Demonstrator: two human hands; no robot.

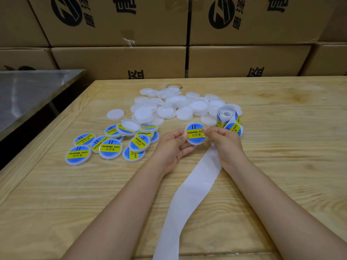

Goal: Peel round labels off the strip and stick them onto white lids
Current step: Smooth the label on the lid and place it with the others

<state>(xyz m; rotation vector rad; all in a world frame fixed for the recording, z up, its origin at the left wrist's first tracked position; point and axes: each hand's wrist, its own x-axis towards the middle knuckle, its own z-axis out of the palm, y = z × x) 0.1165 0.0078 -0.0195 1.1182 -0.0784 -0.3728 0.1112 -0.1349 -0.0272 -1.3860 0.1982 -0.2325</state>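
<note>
i see both hands raised just above the worktop (281, 147), meeting on one white lid (194, 136). my left hand (172, 145) cradles it from below, fingers curled under and thumb at its left rim. my right hand (223, 141) pinches its right edge, thumb tip on the round label (193, 131) already stuck to the top. that label is blue with a yellow band reading "soldering pas"; the thumb covers the rest, chinese characters sit below, and the smaller print is too fine to read.

just behind the right hand stands the label roll (228, 117), only partly visible, its lettering unreadable. the bare backing strip (187, 199) runs from under the right hand towards me and is cut off by the bottom edge.

left of the hands lies a cluster of labelled lids (110, 147), several showing "soldering paste" in full, others overlapped. behind them a heap of plain lids (169, 107) blurs together, so i can't count them.

cardboard cartons (120, 59) behind carry black logos and chinese characters, cropped. a metal table (28, 91) stands at the left.
</note>
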